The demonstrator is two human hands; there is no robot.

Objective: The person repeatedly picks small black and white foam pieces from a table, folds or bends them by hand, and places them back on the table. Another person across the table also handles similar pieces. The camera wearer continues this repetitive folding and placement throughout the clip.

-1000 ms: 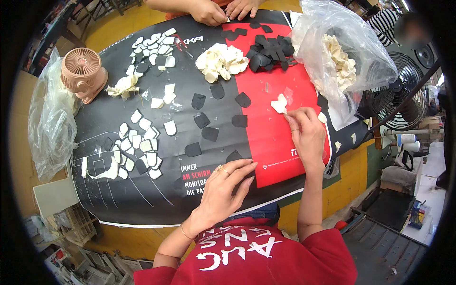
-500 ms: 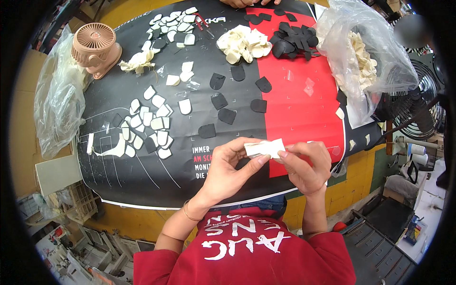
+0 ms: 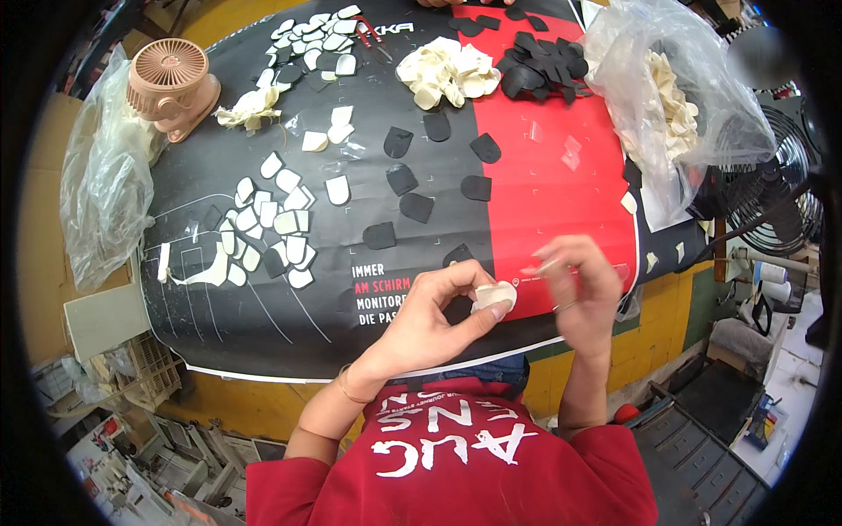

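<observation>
My left hand [image 3: 430, 320] pinches a small cream tongue-shaped patch [image 3: 494, 296] between thumb and fingertips, just above the near edge of the counter [image 3: 263, 324], over the seam where its black cover meets the red. My right hand [image 3: 583, 289] has its grip narrowed on a thin pale strip [image 3: 537, 268], apparently a backing film, though it is blurred and I cannot be sure. To do this well, I judge the left should hold the patch by its rim only, with the strip drawn off low and steady so the patch does not fold. Black patches [image 3: 402, 180] lie spread just beyond my hands; white ones [image 3: 285, 223] sit in rows to the left.
</observation>
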